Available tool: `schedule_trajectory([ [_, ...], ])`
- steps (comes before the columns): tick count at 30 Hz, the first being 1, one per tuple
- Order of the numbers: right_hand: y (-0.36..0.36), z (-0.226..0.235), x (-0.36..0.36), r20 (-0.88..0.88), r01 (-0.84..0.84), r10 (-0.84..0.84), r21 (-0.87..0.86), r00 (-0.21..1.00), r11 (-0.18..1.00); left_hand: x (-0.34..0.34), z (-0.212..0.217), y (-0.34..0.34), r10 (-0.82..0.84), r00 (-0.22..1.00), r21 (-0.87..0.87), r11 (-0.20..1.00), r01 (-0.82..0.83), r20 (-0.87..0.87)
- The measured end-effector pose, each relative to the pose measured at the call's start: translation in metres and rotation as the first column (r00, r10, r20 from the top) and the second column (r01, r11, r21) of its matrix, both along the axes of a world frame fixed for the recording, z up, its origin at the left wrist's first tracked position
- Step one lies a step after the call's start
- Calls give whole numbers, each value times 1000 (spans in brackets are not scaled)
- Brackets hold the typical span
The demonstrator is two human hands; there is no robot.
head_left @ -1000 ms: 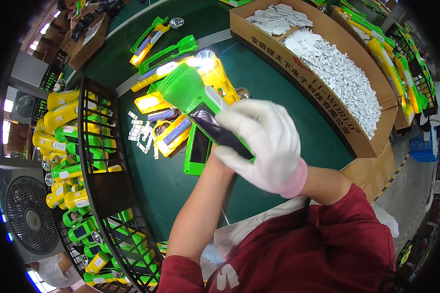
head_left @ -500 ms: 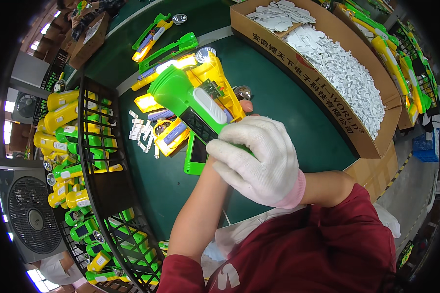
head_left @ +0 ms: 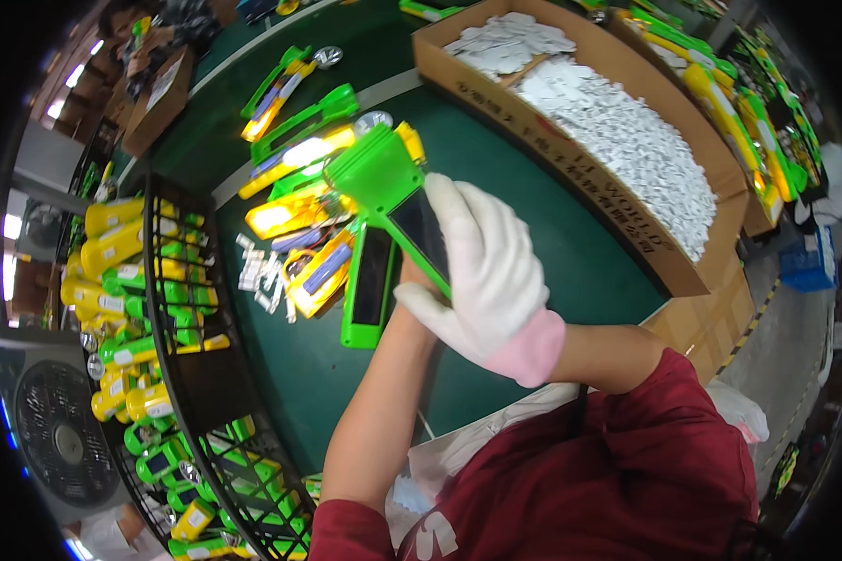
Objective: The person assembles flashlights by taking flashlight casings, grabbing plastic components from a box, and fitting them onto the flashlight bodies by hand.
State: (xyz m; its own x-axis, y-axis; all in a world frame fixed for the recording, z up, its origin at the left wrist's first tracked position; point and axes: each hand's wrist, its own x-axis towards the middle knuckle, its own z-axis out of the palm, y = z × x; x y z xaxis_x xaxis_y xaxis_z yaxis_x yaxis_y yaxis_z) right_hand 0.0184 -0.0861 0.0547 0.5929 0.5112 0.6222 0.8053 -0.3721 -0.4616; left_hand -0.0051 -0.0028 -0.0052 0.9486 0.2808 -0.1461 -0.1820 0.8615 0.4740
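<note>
A green flashlight housing (head_left: 370,168) with a dark panel is raised over the workbench, tilted. My right hand (head_left: 486,262), in a white glove with a pink cuff, is closed along its right side, fingers pointing up and thumb apart. My left forearm (head_left: 379,411) crosses beneath the glove and runs behind the housing; the left hand's fingers are hidden. Beside the housing, another green part with a dark panel (head_left: 370,294) rests on the bench. Left of it are yellow flashlight shells (head_left: 285,213) with blue-purple cells (head_left: 327,268) and small white pieces (head_left: 253,266).
A cardboard box (head_left: 571,173) of white plastic pieces stands at the far right. A black crate (head_left: 189,309) of green and yellow flashlights stands on the left. Further green shells (head_left: 318,117) lie at the back. Another person (head_left: 159,42) works at far left; a fan (head_left: 65,421) is below.
The green housing has turned and moved right, showing more of its panel. My right hand has slid up along it, covering the white switch. The left fingertips have gone from sight.
</note>
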Motion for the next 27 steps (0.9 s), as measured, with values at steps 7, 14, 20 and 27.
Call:
schedule_trajectory([
  [7, 2, 1, 32, -400, 103, -240, -334, 885, 937, 1, -8, 2, -132, 989, 406, 902, 149, -71],
  [14, -43, 21, 35, -521, -20, -95, -211, 848, 977, -8, -12, 1, -307, 949, 629, 724, 284, -74],
  [20, -149, 95, 98, -289, 314, -331, -106, 898, 944, 1, 3, -3, -389, 918, 729, 607, 316, -74],
  [27, -263, 120, 279, 105, 620, -633, -374, 767, 689, 1, 2, 3, -403, 913, 734, 601, 316, -64],
])
